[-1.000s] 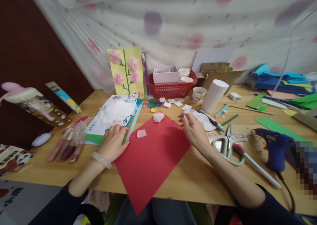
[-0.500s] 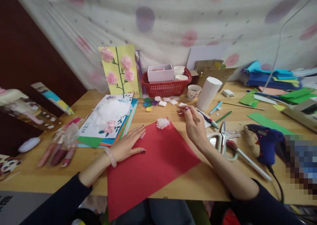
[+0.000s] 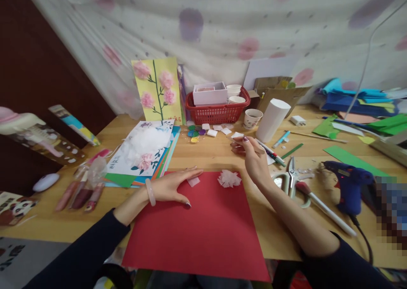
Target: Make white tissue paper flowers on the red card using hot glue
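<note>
A sheet of red paper [image 3: 197,234] lies on the table, its near edge overhanging the front. Flat on its upper left part rests my left hand [image 3: 170,187], fingers stretched out and thumb spread. A small pale pink piece [image 3: 193,181] shows beside its fingertips. Near the sheet's upper right corner sits a crumpled whitish-pink paper flower [image 3: 229,178]. My right hand [image 3: 256,159] is raised right of the flower, fingers pinched together; what they hold, if anything, is too small to make out. Beyond its fingertips lie several white squares [image 3: 212,133].
Scissors [image 3: 291,178], a white-handled brush [image 3: 330,212] and a blue glue gun [image 3: 348,183] lie to the right. A red basket [image 3: 216,114], a paper cup [image 3: 252,119] and a white roll [image 3: 272,119] stand behind. Stacked coloured papers [image 3: 119,179] lie left, with white fluff [image 3: 148,140] on top.
The red sheet has turned to sit squarer to the table edge, carrying the flower to the right. My left hand has shifted slightly right with it; my right hand stays raised and pinched.
</note>
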